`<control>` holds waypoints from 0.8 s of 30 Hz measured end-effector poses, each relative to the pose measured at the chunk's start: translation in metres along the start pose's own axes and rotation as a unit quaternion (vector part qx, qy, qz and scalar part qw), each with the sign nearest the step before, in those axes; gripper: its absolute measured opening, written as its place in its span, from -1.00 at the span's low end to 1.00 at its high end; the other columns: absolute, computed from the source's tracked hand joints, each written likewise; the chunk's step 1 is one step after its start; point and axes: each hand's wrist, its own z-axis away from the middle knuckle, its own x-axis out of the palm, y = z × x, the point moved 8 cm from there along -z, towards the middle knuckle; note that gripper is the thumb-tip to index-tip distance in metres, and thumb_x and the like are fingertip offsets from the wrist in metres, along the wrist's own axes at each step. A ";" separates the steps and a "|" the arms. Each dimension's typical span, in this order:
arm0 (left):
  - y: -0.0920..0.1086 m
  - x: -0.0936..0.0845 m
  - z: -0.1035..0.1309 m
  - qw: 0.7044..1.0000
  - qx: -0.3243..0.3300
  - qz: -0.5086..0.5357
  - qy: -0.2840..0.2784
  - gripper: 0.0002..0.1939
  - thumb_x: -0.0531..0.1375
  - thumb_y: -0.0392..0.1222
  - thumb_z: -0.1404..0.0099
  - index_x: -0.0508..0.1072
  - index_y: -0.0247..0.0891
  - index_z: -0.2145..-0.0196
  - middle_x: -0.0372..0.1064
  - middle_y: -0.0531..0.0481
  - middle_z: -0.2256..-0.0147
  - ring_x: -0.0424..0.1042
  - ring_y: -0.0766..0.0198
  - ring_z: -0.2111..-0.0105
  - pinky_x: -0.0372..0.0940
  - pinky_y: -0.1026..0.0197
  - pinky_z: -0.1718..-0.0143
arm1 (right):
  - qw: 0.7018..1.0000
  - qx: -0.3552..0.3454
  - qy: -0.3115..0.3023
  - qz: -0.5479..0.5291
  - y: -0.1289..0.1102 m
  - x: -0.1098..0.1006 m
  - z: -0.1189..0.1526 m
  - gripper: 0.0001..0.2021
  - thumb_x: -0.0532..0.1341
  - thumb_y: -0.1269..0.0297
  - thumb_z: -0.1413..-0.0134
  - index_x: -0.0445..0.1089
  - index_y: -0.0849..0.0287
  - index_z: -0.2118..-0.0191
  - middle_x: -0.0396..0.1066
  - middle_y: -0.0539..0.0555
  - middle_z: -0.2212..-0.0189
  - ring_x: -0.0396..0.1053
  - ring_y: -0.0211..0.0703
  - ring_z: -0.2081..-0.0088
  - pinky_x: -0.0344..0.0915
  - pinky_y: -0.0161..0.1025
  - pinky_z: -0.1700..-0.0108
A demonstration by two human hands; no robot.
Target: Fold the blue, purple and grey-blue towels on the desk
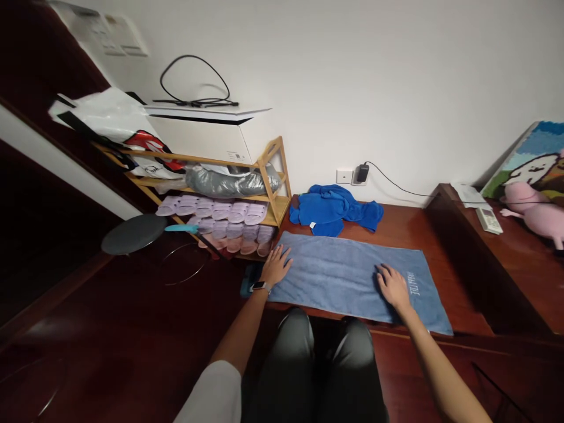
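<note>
A blue-grey towel [335, 273] lies spread out flat on a reddish-brown wooden surface [405, 226], with pale lettering near its right end. My left hand [276, 265] rests on the towel's left edge, fingers apart, a watch on the wrist. Toward the right end, beside the lettering, my right hand [393, 285] lies on the cloth with its fingers slightly bent and nothing held. Behind the towel, against the wall, is a crumpled bright blue cloth [330, 205] with a small white tag.
At the left stands a wooden rack [282, 205] with slippers [220, 210], a white box [202, 138] and bags. A round stool [134, 233] is beside it. On the right ledge are a remote [489, 220], a pink plush toy [535, 214] and a picture [529, 161].
</note>
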 end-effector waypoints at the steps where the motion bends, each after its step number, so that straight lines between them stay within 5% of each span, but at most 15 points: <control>1: 0.006 -0.004 -0.003 1.000 0.010 0.003 0.008 -0.43 -0.02 0.05 -0.57 0.34 -0.22 -0.38 0.13 -0.23 -0.44 0.10 -0.06 -0.45 0.00 -0.19 -0.47 | 1.000 -0.005 0.010 -0.011 -0.008 -0.004 -0.010 -0.45 -0.14 0.05 -0.49 0.37 0.08 -0.34 0.33 0.17 -0.34 0.27 0.02 -0.32 0.18 -0.01 -0.35; 4: 0.051 -0.012 -0.020 0.998 0.051 0.019 0.032 -0.46 -0.07 0.00 -0.59 0.37 -0.26 -0.35 0.18 -0.23 -0.42 0.11 0.01 -0.45 -0.02 -0.13 -0.48 | 0.999 -0.026 0.014 -0.022 -0.044 -0.003 -0.043 -0.43 -0.15 0.08 -0.50 0.30 0.13 -0.40 0.23 0.17 -0.41 0.15 0.01 -0.41 0.06 -0.01 -0.43; 8: 0.141 0.001 -0.052 0.990 0.133 0.044 0.027 -0.48 -0.07 0.01 -0.60 0.38 -0.16 -0.35 0.18 -0.12 -0.43 0.08 0.09 -0.46 -0.08 -0.06 -0.50 | 0.999 -0.031 -0.043 -0.004 -0.091 0.022 -0.074 -0.43 -0.15 0.09 -0.50 0.16 0.06 -0.49 0.05 0.08 -0.51 -0.03 0.06 -0.50 -0.09 0.08 -0.49; 11: 0.163 0.020 -0.072 0.992 0.121 0.046 -0.002 -0.49 -0.03 0.04 -0.58 0.36 -0.04 -0.37 0.17 -0.04 -0.44 0.07 0.07 -0.46 -0.07 -0.09 -0.49 | 0.998 -0.026 -0.063 0.014 -0.096 0.034 -0.082 -0.42 -0.15 0.07 -0.50 0.13 0.01 -0.50 0.03 0.06 -0.51 -0.05 0.04 -0.51 -0.12 0.10 -0.49; 14: 0.126 0.032 -0.079 0.997 0.067 0.041 -0.024 -0.48 0.02 0.06 -0.55 0.32 0.06 -0.39 0.18 0.01 -0.43 0.10 0.05 -0.45 -0.03 -0.14 -0.47 | 0.998 -0.006 -0.052 0.031 -0.063 0.033 -0.082 -0.43 -0.16 0.07 -0.51 0.16 -0.04 -0.48 0.07 0.05 -0.50 -0.02 0.01 -0.49 -0.11 0.12 -0.48; 20: 0.015 0.021 -0.069 1.000 -0.009 0.023 0.003 -0.43 0.00 0.10 -0.54 0.31 -0.01 -0.41 0.17 -0.07 -0.43 0.09 -0.09 -0.45 -0.02 -0.24 -0.45 | 0.991 0.111 -0.032 0.062 0.068 0.018 -0.053 -0.40 -0.21 0.02 -0.50 0.11 -0.03 -0.50 0.05 0.07 -0.51 -0.02 0.03 -0.49 -0.07 0.15 -0.46; 24: -0.004 0.012 -0.065 1.000 -0.017 0.017 0.002 -0.42 -0.02 0.12 -0.54 0.33 -0.06 -0.39 0.20 -0.11 -0.42 0.13 -0.12 -0.43 0.01 -0.22 -0.44 | 0.987 0.147 -0.027 0.057 0.118 0.010 -0.031 -0.36 -0.24 -0.04 -0.48 0.11 -0.01 -0.51 0.09 0.08 -0.49 0.01 0.01 -0.47 -0.02 0.07 -0.45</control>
